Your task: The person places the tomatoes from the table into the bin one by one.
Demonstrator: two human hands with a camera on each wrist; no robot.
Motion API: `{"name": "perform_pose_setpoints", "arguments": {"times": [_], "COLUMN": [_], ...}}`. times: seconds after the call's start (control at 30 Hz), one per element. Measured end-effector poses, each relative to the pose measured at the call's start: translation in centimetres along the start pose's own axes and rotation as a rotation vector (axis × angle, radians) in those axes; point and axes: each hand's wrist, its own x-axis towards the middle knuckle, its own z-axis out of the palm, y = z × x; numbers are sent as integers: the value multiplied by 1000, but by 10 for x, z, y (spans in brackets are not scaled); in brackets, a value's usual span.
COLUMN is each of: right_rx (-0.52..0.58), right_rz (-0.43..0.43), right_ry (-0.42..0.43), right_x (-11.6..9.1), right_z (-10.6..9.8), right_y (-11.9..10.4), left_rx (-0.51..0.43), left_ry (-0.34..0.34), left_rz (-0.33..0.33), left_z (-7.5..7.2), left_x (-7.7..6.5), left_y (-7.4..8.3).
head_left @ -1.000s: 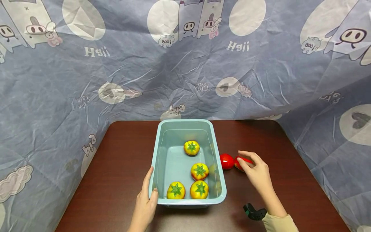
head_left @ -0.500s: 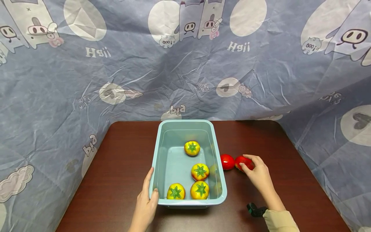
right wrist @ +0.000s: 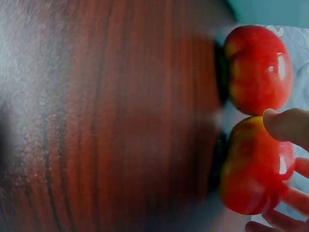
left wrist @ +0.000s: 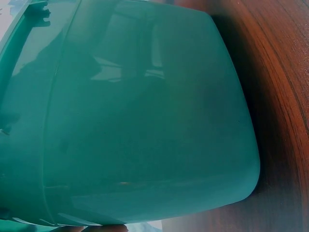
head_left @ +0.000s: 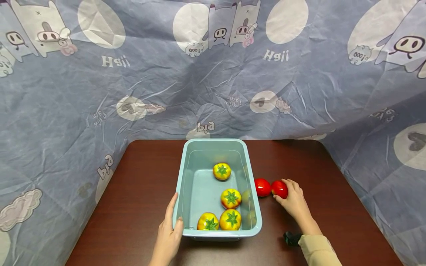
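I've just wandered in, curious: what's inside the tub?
The tub holds four yellow fruits with green tops: one toward the far end, one nearer, two by the near rim, which hides their lower edges. What lies beneath all four is covered.

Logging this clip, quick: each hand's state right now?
Left hand: gripping the bin.
Right hand: gripping the red tomato farther from the bin.

On my head feed I've got this wrinkly grey-blue cloth (head_left: 179, 87) hanging behind a dark reddish-brown table (head_left: 146, 177) around 6 o'clock. I can see two cartoon critters (head_left: 221, 26) at 12, a dark heart print (head_left: 417, 141) at 3, and a pinkish cloud print (head_left: 21, 209) near 8.
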Motion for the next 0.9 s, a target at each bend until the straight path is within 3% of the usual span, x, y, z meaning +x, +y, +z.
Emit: {"name": "perform_pose_setpoints", "arguments": {"times": [0.5,0.73,0.9], "right_rx": [-3,11,38], "right_rz": [34,38,106], "right_ry": [-16,54,82], "right_x": [3,1,-1], "right_z": [13,18,17], "right_y": [10,13,11], "left_rx": [-11,8,20], "left_ry": [-6,12,21], "left_rz": [25,30,36], "left_z": [0,1,1], "left_x": [1,0,0], "left_y": [-1,-2,-2]}}
